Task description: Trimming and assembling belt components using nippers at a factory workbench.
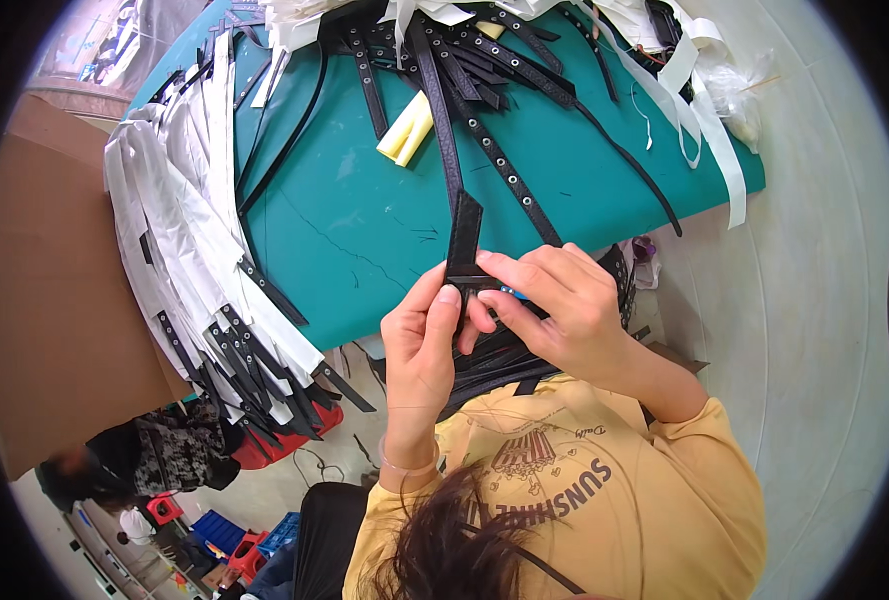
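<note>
My left hand (420, 345) is closed on a black belt (467, 228), its thumb and fingers pinching the strap just below a folded, pointed end. The belt runs from there up over the table to the heap. At the same spot my right hand (575, 310) is closed, thumb and forefinger nearly together beside a narrow black crosspiece (473, 283) on the strap. A small blue thing (513, 292) shows between those fingers; its kind is mostly hidden. Another black strap (505, 168) with metal eyelets passes behind my right hand.
More black eyelet straps (367, 85) lie heaped at the far side of the green table (335, 240). A folded yellow piece (406, 130) rests among them. White-wrapped straps (170, 200) hang over the left edge beside a brown cardboard box (55, 290). Another person (170, 450) is at lower left.
</note>
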A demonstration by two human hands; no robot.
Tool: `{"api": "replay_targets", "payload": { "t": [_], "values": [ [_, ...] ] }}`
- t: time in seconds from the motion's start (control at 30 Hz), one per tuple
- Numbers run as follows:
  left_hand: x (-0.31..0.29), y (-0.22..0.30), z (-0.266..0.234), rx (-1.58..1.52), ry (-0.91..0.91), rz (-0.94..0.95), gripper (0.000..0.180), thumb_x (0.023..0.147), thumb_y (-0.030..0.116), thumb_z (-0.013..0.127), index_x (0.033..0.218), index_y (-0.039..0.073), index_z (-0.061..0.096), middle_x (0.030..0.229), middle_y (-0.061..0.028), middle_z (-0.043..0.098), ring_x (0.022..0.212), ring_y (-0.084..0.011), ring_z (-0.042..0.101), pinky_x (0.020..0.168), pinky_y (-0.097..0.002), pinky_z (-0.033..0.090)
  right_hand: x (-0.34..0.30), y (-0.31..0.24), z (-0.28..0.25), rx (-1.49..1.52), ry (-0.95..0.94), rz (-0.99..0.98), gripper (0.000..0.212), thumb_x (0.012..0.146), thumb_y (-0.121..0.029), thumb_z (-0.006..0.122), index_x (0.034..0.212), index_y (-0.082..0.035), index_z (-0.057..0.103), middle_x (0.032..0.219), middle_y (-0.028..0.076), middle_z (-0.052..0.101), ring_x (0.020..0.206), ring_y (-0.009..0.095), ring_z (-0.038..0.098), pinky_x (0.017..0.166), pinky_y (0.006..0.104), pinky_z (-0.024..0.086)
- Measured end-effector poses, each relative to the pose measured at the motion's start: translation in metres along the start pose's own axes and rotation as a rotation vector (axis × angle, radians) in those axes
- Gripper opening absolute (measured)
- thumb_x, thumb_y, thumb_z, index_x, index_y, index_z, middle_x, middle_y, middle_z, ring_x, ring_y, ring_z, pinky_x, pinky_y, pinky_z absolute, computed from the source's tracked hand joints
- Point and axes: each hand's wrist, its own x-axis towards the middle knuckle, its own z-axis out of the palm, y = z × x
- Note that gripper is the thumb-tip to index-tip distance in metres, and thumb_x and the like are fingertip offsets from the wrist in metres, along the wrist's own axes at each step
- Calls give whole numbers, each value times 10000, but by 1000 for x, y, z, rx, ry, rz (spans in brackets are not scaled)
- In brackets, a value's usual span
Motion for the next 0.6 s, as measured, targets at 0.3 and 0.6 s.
{"api": "replay_targets", "payload": {
  "t": [0.3,0.6],
  "values": [
    [0,0,0,-68,-30,-55,292,972,110,409,1171,-56,545,719,-36,584,568,-45,414,511,-180,334,-4,-2,2,25,22,30,275,714,-93,744,955,-28,627,764,62,630,567,178,530,510,292,380],
    [-3,-5,0,-32,-12,-35,279,967,104,423,1153,-59,552,717,-24,575,577,-39,412,509,-177,334,-5,0,5,-11,35,6,276,714,-93,743,957,-27,628,743,63,621,562,186,533,510,295,370]
  ]
}}
